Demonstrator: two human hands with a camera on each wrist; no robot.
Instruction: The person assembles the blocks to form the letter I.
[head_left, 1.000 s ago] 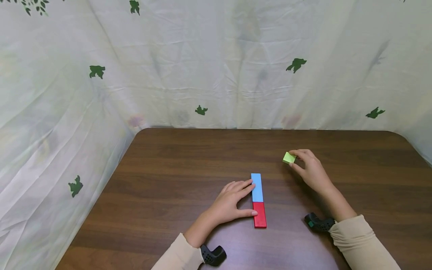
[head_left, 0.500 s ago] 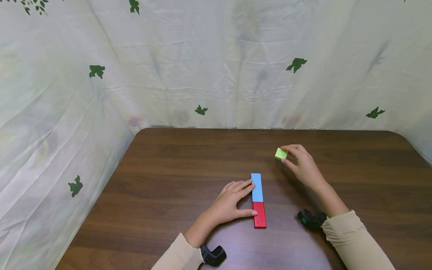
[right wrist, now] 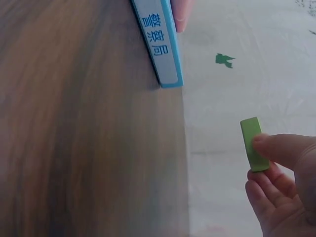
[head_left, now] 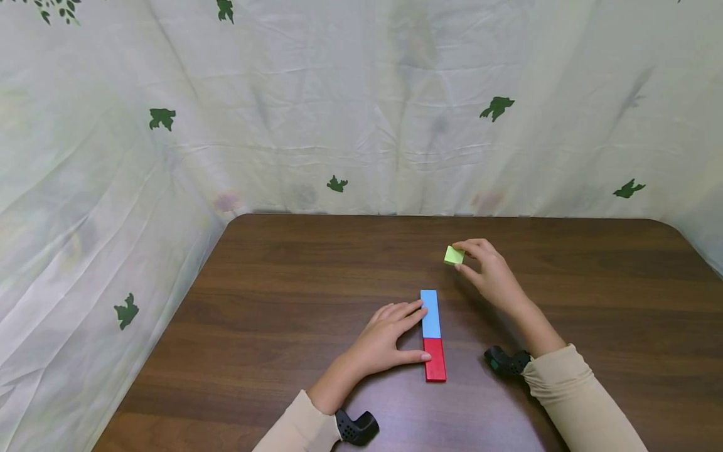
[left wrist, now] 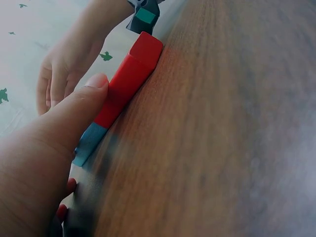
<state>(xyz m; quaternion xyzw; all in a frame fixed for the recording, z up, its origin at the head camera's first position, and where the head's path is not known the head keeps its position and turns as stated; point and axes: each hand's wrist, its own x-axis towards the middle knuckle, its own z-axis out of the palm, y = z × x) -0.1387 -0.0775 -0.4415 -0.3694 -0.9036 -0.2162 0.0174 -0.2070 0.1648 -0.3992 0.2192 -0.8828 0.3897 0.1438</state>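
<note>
A blue block [head_left: 430, 314] and a red block [head_left: 434, 360] stand end to end in a line on the brown table [head_left: 282, 276]. My left hand [head_left: 384, 342] touches their left side, fingertips at the blue block and thumb [left wrist: 94, 86] against the red one. Blue characters on a white panel mark the side of the blue block [right wrist: 160, 47] in the right wrist view. Beyond the far end of the line, my right hand [head_left: 494, 276] pinches a small light-green block [head_left: 454, 255] between thumb and fingers, apparently held above the table.
A pale cloth backdrop [head_left: 373, 125] with green leaf-like shapes hangs behind the table and along its left side. Black wrist devices sit on the left wrist [head_left: 358, 428] and the right wrist [head_left: 506, 361]. Bare wood surrounds the blocks.
My right hand has carried the green block left and slightly away, from right of the blue block to beyond its far end. My left hand and the two standing blocks have not moved.
</note>
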